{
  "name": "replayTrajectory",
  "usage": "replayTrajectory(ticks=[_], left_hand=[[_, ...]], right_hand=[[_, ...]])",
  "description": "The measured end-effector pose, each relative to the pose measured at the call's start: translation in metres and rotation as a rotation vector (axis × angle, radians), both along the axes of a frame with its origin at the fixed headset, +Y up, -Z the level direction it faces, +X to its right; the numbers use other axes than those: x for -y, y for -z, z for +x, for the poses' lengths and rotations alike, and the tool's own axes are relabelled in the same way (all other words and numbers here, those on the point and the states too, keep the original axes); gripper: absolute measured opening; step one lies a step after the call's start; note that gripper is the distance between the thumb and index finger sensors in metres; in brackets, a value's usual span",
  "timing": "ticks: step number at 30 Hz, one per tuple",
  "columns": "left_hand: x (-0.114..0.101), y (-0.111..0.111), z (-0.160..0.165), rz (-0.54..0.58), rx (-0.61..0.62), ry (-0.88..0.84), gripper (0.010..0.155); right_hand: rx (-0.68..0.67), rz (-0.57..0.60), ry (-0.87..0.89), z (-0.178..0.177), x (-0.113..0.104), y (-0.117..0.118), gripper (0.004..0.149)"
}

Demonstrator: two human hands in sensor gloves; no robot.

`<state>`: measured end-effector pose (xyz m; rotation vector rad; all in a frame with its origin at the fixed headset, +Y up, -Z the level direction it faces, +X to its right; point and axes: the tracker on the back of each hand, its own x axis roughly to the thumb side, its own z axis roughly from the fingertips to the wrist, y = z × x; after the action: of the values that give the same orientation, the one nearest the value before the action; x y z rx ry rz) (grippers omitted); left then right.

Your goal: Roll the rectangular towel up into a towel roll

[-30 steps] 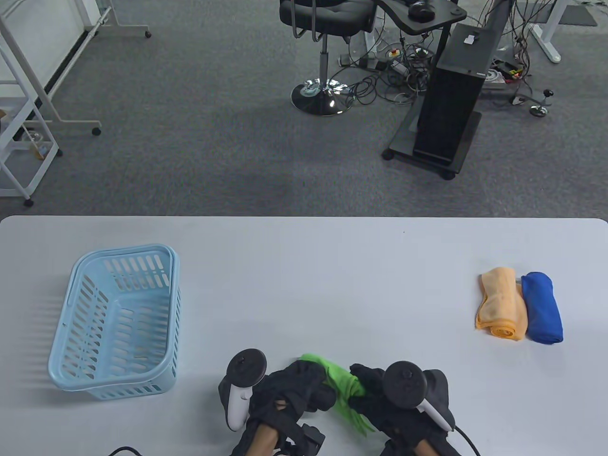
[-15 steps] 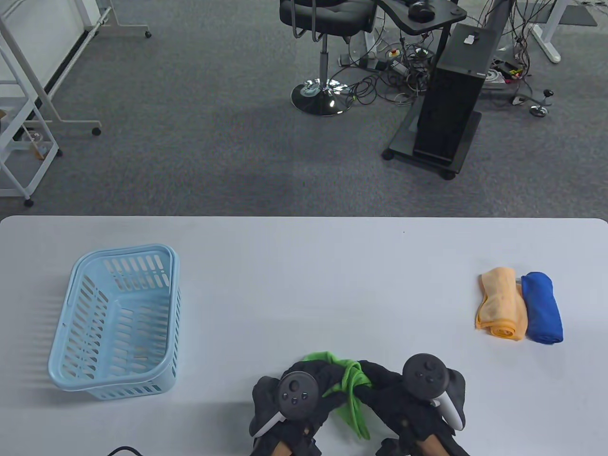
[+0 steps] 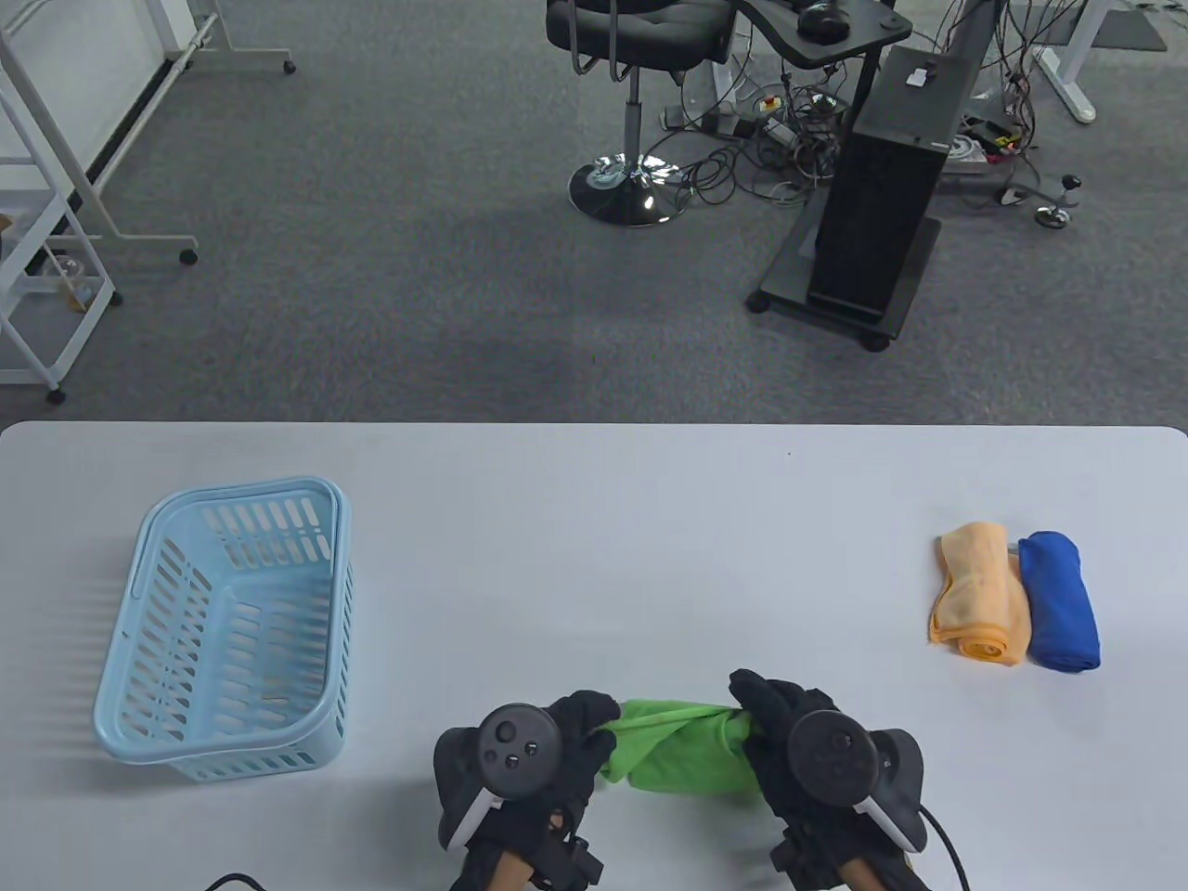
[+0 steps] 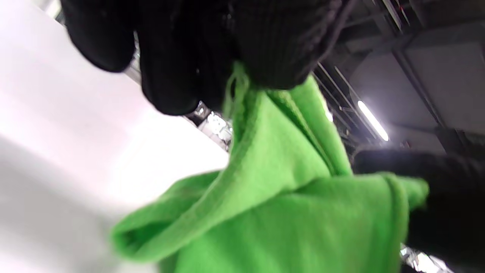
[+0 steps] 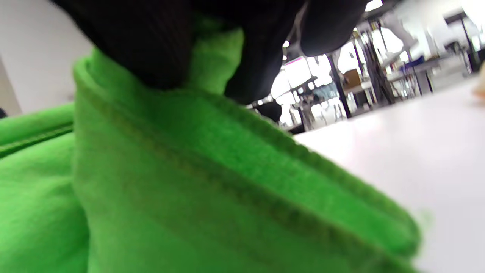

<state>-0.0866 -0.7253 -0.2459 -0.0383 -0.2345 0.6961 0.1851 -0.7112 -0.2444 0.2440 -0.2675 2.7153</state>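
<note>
A green towel (image 3: 682, 754) hangs stretched between my two hands near the table's front edge. My left hand (image 3: 580, 733) grips its left end, fingers curled round the cloth (image 4: 265, 182). The towel's right end is pinched by my right hand (image 3: 766, 719), whose fingers (image 5: 151, 45) close over the folded hem (image 5: 212, 151). The towel sags in loose folds between them and is not flat on the table. In the left wrist view the right glove (image 4: 435, 189) shows at the far end of the cloth.
A light blue plastic basket (image 3: 223, 631) stands at the left. A rolled orange towel (image 3: 982, 594) and a rolled blue towel (image 3: 1060, 601) lie side by side at the right. The white table (image 3: 594, 538) stretches behind the hands.
The hands have moved apart, left hand leftward and right hand rightward. The bunched green towel has been pulled out into a wider span between them.
</note>
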Motion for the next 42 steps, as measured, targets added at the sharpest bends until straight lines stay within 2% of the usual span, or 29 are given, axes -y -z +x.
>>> replayTrajectory(ticks=[4,5,8,10,14,17,20,23,25,27,29,33,36,39,42], left_hand=[[0.006,0.002,0.008,-0.066,0.056,0.036,0.062],[0.007,0.002,0.010,-0.076,0.064,0.051,0.062],[0.007,0.002,0.010,-0.053,0.024,0.066,0.044],[0.007,0.002,0.008,-0.065,-0.004,0.062,0.042],[0.012,0.004,0.002,-0.087,-0.045,0.041,0.044],[0.015,0.005,-0.002,-0.132,-0.068,0.010,0.045],[0.018,0.006,-0.002,-0.169,-0.065,-0.032,0.046],[0.019,0.007,0.000,-0.196,-0.048,-0.100,0.047],[0.018,0.008,0.003,-0.208,0.022,-0.214,0.047],[0.015,0.007,0.005,-0.226,0.064,-0.326,0.047],[0.012,0.008,0.008,-0.211,0.129,-0.419,0.046],[0.008,0.008,0.009,-0.204,0.163,-0.543,0.044],[0.006,0.008,0.005,-0.180,0.127,-0.518,0.045],[0.007,0.009,0.001,-0.175,0.082,-0.464,0.043],[0.009,0.008,-0.002,-0.165,0.049,-0.364,0.043]], right_hand=[[-0.013,0.036,0.000,0.001,-0.001,-0.001,0.067],[-0.024,0.036,-0.004,0.000,0.000,-0.001,0.067],[-0.042,0.052,-0.045,-0.003,0.002,-0.002,0.068],[-0.056,0.024,-0.082,-0.006,0.007,0.000,0.072],[-0.099,-0.159,-0.169,-0.004,0.015,0.005,0.093],[-0.117,-0.292,-0.098,0.011,0.017,0.009,0.102],[-0.122,-0.453,-0.018,0.024,0.024,0.011,0.102],[-0.142,-0.564,0.060,0.023,0.038,0.011,0.102],[-0.141,-0.613,0.019,0.014,0.046,0.011,0.103],[-0.091,-0.563,-0.052,0.007,0.046,0.012,0.102],[-0.061,-0.519,-0.016,0.003,0.046,0.014,0.097],[0.025,-0.492,0.054,0.000,0.044,0.017,0.071],[0.047,-0.450,0.047,0.005,0.043,0.018,0.046],[0.093,-0.393,0.073,0.013,0.036,0.020,0.045],[0.174,-0.265,0.095,0.025,0.025,0.020,0.045]])
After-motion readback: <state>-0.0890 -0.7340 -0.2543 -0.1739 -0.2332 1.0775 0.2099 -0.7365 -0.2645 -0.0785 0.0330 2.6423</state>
